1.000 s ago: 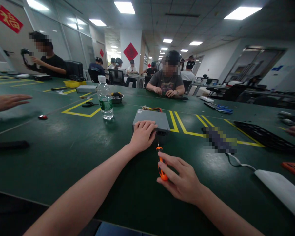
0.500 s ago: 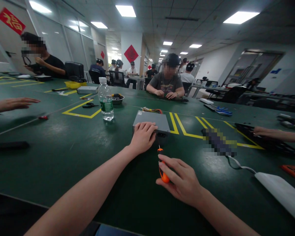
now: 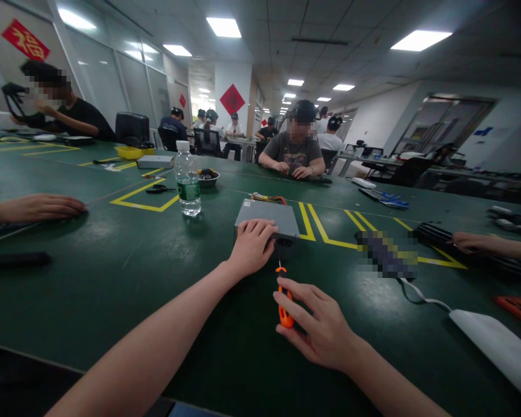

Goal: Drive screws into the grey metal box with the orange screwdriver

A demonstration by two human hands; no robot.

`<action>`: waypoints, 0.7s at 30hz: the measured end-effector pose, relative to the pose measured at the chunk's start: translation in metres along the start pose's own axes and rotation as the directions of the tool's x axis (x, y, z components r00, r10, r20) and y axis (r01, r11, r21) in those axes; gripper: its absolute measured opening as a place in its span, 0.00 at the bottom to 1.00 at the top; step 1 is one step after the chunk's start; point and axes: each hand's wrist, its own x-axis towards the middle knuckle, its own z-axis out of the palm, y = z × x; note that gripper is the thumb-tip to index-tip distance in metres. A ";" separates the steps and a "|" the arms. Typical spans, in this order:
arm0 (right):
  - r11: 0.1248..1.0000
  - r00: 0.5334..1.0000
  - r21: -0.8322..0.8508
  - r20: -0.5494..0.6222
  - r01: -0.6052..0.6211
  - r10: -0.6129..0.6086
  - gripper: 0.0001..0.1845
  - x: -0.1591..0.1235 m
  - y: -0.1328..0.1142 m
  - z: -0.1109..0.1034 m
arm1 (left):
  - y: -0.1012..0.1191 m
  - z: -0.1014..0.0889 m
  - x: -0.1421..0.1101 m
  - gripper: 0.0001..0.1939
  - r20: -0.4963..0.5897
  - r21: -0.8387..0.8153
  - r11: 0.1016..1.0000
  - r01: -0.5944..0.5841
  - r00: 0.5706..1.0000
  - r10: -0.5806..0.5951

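A flat grey metal box (image 3: 269,216) with coloured wires at its far end lies on the green table (image 3: 113,272). My left hand (image 3: 252,246) rests on the box's near left corner, fingers curled over the top edge. My right hand (image 3: 315,327) pinches an orange-handled screwdriver (image 3: 283,301) between thumb and fingers. The thin shaft points at the near face of the box and reaches close to it.
A water bottle (image 3: 186,185) stands left of the box. Yellow tape lines (image 3: 325,231) mark the table. A white device with a cable (image 3: 490,341) lies at right. Other people's hands rest on the table at far left (image 3: 43,207) and far right (image 3: 473,242). Across the table sits a person (image 3: 295,147).
The view has shifted slightly. The hand at far left has come down flat on the table, and a hand at far right has reached in. My own hands have hardly moved.
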 end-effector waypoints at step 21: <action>0.996 0.998 0.075 -0.042 -0.049 0.052 0.18 -0.004 0.001 0.003 | 0.000 -0.001 0.000 0.12 0.001 -0.006 1.000 0.004 1.000 -0.004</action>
